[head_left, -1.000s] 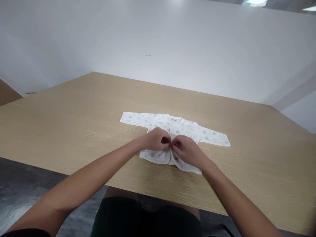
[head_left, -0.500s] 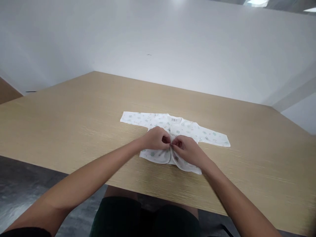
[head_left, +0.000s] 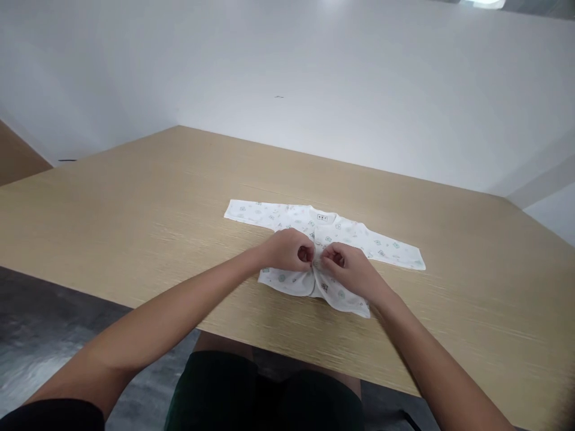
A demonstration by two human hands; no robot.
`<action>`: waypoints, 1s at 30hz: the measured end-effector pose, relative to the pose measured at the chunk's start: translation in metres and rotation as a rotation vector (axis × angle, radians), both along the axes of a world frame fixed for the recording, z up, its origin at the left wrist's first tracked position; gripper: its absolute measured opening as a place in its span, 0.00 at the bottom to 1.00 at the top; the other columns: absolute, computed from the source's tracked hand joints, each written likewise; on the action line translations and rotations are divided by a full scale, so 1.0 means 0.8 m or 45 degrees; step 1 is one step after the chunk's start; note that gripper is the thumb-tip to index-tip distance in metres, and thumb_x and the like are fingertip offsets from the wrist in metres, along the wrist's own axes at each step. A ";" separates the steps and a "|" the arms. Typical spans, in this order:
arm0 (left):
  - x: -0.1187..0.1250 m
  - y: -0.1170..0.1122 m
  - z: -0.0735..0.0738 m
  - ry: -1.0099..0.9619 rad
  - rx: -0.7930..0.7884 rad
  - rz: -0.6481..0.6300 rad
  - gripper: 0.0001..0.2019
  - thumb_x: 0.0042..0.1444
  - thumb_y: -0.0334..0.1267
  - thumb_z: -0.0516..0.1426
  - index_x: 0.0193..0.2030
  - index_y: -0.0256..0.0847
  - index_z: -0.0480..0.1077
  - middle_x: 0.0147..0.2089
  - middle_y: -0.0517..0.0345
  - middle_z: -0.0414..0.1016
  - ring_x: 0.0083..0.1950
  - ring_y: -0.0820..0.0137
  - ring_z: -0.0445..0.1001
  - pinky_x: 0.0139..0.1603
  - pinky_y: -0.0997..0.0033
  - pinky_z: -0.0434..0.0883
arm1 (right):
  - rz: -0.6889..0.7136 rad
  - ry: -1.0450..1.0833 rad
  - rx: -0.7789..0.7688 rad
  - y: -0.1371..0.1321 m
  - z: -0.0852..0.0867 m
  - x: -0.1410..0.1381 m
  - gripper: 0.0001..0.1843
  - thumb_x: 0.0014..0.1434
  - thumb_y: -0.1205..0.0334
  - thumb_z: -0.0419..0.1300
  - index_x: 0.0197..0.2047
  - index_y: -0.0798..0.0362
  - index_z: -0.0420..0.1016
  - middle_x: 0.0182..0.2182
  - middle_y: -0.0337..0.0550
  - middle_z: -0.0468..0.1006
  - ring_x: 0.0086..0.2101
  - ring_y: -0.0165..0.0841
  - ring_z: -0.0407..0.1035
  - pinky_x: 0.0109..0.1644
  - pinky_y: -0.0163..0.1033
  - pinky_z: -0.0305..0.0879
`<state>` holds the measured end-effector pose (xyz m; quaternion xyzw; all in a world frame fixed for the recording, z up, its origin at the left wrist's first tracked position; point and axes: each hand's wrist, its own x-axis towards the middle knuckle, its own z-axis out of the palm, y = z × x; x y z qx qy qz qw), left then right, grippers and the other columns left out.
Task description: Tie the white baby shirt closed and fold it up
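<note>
A small white baby shirt (head_left: 345, 226) with a pale printed pattern lies spread on the table, both sleeves stretched out sideways and the neck label facing up. Over its front opening, my left hand (head_left: 290, 250) pinches the left front edge between thumb and fingers. Just to the right, my right hand (head_left: 348, 266) has its thumb and fingertips pressed together on the other front edge. A narrow gap separates the two sets of fingertips. Below them the front edges part slightly at the hem. Any fastener at the fingertips is too small to make out.
The wide wooden table (head_left: 148, 197) reaches back to a white wall (head_left: 332, 102). Its near edge runs just in front of my lap (head_left: 265, 389). A dark, thin object (head_left: 67, 160) shows beyond the table at the far left.
My fingertips were together at the shirt's front opening and have drawn slightly apart, the right hand moving a little to the right. The view has shifted slightly.
</note>
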<state>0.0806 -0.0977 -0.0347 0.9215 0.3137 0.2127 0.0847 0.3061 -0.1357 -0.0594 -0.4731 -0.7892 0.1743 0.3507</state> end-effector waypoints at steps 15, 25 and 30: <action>0.002 -0.004 0.006 0.138 0.090 0.291 0.05 0.52 0.39 0.61 0.33 0.41 0.73 0.27 0.63 0.72 0.29 0.73 0.63 0.33 0.69 0.58 | 0.085 0.002 0.054 0.002 -0.005 0.002 0.08 0.65 0.61 0.61 0.34 0.53 0.77 0.29 0.39 0.75 0.30 0.31 0.64 0.36 0.39 0.58; 0.002 -0.006 0.006 0.165 0.098 0.299 0.04 0.54 0.38 0.60 0.34 0.41 0.74 0.28 0.62 0.73 0.29 0.73 0.63 0.33 0.69 0.57 | 0.028 0.017 0.085 0.005 -0.001 0.003 0.18 0.70 0.58 0.53 0.28 0.54 0.63 0.25 0.39 0.68 0.29 0.32 0.60 0.35 0.40 0.53; 0.001 -0.005 0.004 0.161 0.101 0.286 0.04 0.53 0.38 0.60 0.33 0.41 0.73 0.28 0.62 0.73 0.29 0.73 0.64 0.32 0.69 0.56 | 0.036 0.041 0.052 0.006 -0.002 0.005 0.18 0.70 0.58 0.53 0.27 0.54 0.66 0.25 0.39 0.69 0.29 0.31 0.61 0.36 0.40 0.54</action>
